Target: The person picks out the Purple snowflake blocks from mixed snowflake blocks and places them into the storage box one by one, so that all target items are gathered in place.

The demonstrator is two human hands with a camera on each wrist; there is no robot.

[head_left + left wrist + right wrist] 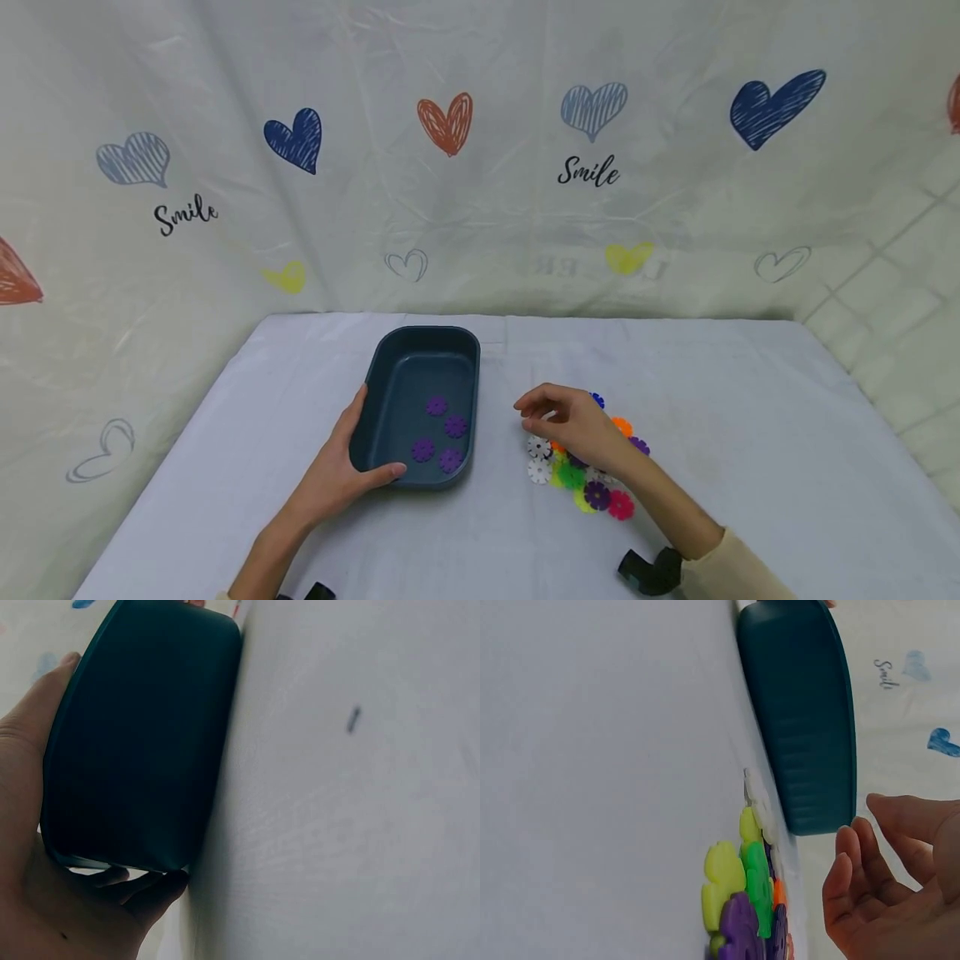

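A dark teal tray (393, 396) rests on the white table, left of centre. Several purple flower-shaped plastic discs (423, 450) lie inside it. My left hand (339, 468) holds the tray's near left corner, thumb over the near rim and fingers along the left side. To the right is a loose pile of flower-shaped discs, among them a green one (571, 476), a pink one (621, 505) and a white one (538, 472). Over this pile hovers my right hand (581, 427), fingers loosely bent, thumb apart from them, nothing visible between. Hand and forearm cover part of the pile.
A white cloth covers the table (750, 417). Behind it hangs a pale curtain (495, 208) printed with hearts and lettering. Black wrist-worn gear (651, 572) shows at the right forearm, close to the near side.
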